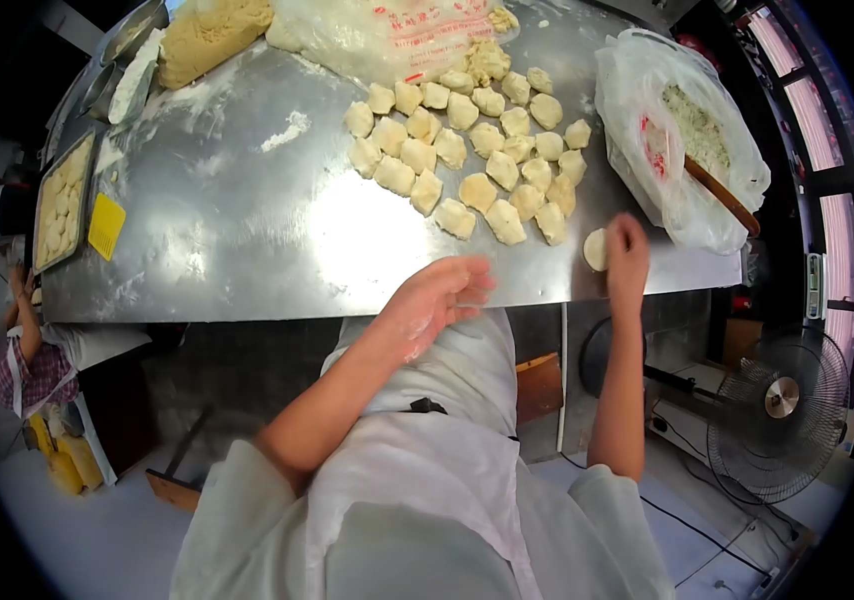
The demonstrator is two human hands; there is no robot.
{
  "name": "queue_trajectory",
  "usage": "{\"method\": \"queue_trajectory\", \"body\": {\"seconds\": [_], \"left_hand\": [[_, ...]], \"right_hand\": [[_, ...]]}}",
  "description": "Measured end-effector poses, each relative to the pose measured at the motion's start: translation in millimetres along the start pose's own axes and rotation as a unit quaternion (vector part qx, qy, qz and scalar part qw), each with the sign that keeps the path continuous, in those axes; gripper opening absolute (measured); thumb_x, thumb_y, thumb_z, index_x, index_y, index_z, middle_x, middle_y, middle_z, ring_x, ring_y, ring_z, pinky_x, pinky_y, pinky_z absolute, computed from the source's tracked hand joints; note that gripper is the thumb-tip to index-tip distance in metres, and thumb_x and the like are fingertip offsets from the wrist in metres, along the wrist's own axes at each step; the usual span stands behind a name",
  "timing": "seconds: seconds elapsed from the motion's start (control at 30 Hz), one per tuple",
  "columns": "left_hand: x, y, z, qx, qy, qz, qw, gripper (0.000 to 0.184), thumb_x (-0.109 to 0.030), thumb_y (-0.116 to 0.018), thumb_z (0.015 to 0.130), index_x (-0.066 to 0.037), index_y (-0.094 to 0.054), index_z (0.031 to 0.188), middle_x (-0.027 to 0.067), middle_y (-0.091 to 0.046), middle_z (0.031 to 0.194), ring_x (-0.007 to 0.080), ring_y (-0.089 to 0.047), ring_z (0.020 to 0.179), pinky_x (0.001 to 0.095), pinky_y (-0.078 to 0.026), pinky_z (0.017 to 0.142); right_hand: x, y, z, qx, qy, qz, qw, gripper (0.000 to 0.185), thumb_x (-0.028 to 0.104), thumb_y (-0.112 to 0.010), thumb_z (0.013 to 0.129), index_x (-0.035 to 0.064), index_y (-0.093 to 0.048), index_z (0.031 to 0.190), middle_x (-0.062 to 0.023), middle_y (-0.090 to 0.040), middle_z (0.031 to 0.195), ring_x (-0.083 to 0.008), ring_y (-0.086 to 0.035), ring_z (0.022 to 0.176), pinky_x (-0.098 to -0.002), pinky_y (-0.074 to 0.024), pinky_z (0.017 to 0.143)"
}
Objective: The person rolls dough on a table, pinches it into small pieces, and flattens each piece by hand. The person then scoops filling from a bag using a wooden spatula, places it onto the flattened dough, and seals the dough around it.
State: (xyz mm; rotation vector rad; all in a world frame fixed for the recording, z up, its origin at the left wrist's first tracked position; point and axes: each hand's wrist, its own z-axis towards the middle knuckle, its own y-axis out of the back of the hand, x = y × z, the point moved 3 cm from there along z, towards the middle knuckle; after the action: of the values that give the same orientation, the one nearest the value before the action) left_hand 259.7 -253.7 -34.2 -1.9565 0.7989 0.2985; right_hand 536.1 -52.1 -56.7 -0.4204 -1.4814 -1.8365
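My left hand [447, 292] hangs over the table's front edge with its fingers loosely apart and nothing in it. On the right, my right hand [627, 245] is blurred, with its fingers drawn together beside a round, flat dough piece [595, 250] on the metal table [237, 210]. Whether it grips anything is too blurred to tell. Several floured dough pieces [454, 219] lie spread beyond my hands. At the right stands a plastic-lined container of pale green filling [697, 125], with a wooden stick [722, 195] resting in it.
A large dough mass [212, 40] and a plastic bag [377, 35] lie at the back. A tray of dough balls [64, 200] and a yellow scraper [106, 226] sit left. A fan [781, 398] stands right; another person [32, 350] is far left.
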Motion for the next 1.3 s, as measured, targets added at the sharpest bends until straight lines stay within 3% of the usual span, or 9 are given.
{"method": "queue_trajectory", "body": {"seconds": [0.03,0.27,0.43,0.5,0.67,0.83,0.97,1.13,1.3], "left_hand": [[0.5,1.7,0.4,0.001,0.004,0.002,1.0,0.035,-0.021,-0.059,0.106,-0.003,-0.062,0.136,0.0086,-0.069,0.123,0.0169,-0.065,0.107,0.0343,-0.052,0.095],[4.4,-2.3,2.2,0.016,-0.004,0.034,0.999,0.039,-0.023,-0.058,0.107,-0.003,-0.058,0.141,0.0097,-0.068,0.126,0.0176,-0.064,0.114,0.0363,-0.051,0.101],[-12.4,-23.8,6.8,0.027,-0.022,0.019,0.999,0.047,-0.031,-0.055,0.11,0.0,-0.054,0.145,0.0112,-0.067,0.131,0.0211,-0.063,0.125,0.0396,-0.05,0.11],[-18.5,-23.8,8.8,0.045,-0.045,-0.016,0.998,0.047,-0.032,-0.055,0.111,0.002,-0.055,0.144,0.0113,-0.067,0.131,0.0222,-0.064,0.125,0.0404,-0.05,0.111],[-33.2,21.4,5.5,0.007,-0.054,-0.06,0.997,0.042,-0.027,-0.059,0.109,0.002,-0.059,0.139,0.0109,-0.07,0.127,0.0223,-0.069,0.117,0.0394,-0.055,0.108],[-69.0,65.0,0.6,-0.089,-0.171,-0.098,0.976,0.04,-0.028,-0.065,0.107,0.005,-0.064,0.128,0.0154,-0.073,0.118,0.026,-0.074,0.103,0.0397,-0.061,0.096],[-116.3,98.1,6.6,-0.158,-0.257,-0.112,0.947,0.041,-0.026,-0.062,0.108,0.006,-0.059,0.132,0.0169,-0.071,0.122,0.0271,-0.073,0.107,0.0412,-0.062,0.096],[-165.1,110.5,7.4,-0.109,-0.255,-0.179,0.944,0.054,-0.034,-0.049,0.113,0.008,-0.046,0.147,0.0232,-0.054,0.149,0.0344,-0.052,0.141,0.0477,-0.041,0.123],[-177.4,133.9,17.2,-0.099,-0.263,-0.19,0.941,0.056,-0.037,-0.043,0.114,0.007,-0.045,0.149,0.0233,-0.055,0.15,0.0341,-0.054,0.14,0.0479,-0.043,0.12]], "right_hand": [[4.9,-0.1,-9.6,0.002,0.072,-0.118,0.99,0.036,0.026,-0.066,0.106,-0.0053,-0.063,0.124,-0.0171,-0.063,0.135,-0.0274,-0.057,0.126,-0.0395,-0.0401,0.114],[37.4,-18.1,-57.4,-0.068,-0.135,0.367,0.918,0.02,-0.002,-0.072,0.096,0.0032,-0.057,0.108,-0.0105,-0.067,0.111,-0.0119,-0.064,0.096,-0.0254,-0.0539,0.086],[134.1,-34.9,-54.9,0.123,-0.166,0.392,0.897,0.026,-0.004,-0.073,0.092,0.0022,-0.061,0.114,-0.0079,-0.072,0.098,-0.0138,-0.068,0.091,-0.0284,-0.0559,0.082],[165.5,-42.2,-52.6,0.176,0.048,0.236,0.954,0.029,-0.003,-0.075,0.09,0.003,-0.063,0.116,-0.0092,-0.073,0.099,-0.0191,-0.071,0.092,-0.0311,-0.0563,0.081],[214.4,-63.8,-31.0,0.232,0.233,0.188,0.926,0.04,0.003,-0.08,0.087,0.0039,-0.065,0.124,-0.012,-0.07,0.124,-0.0232,-0.066,0.116,-0.0391,-0.051,0.098],[236.4,-95.8,44.6,0.253,0.076,0.224,0.938,0.033,0.01,-0.079,0.09,0.0017,-0.071,0.12,-0.0102,-0.074,0.107,-0.0192,-0.07,0.094,-0.0349,-0.0547,0.086],[259.6,-162.0,115.0,0.216,0.161,0.129,0.954,0.035,0.021,-0.083,0.088,-0.0007,-0.07,0.113,-0.0151,-0.073,0.104,-0.0277,-0.07,0.092,-0.0396,-0.0556,0.081],[287.0,-240.7,157.0,0.096,0.339,-0.066,0.933,0.041,0.029,-0.087,0.082,0.0013,-0.062,0.099,-0.0191,-0.065,0.093,-0.0404,-0.065,0.092,-0.0491,-0.0529,0.077],[279.0,-273.3,175.7,0.113,0.299,-0.084,0.944,0.03,0.023,-0.082,0.084,0.0038,-0.06,0.093,-0.0187,-0.063,0.09,-0.0402,-0.064,0.086,-0.0486,-0.0525,0.076]]}}
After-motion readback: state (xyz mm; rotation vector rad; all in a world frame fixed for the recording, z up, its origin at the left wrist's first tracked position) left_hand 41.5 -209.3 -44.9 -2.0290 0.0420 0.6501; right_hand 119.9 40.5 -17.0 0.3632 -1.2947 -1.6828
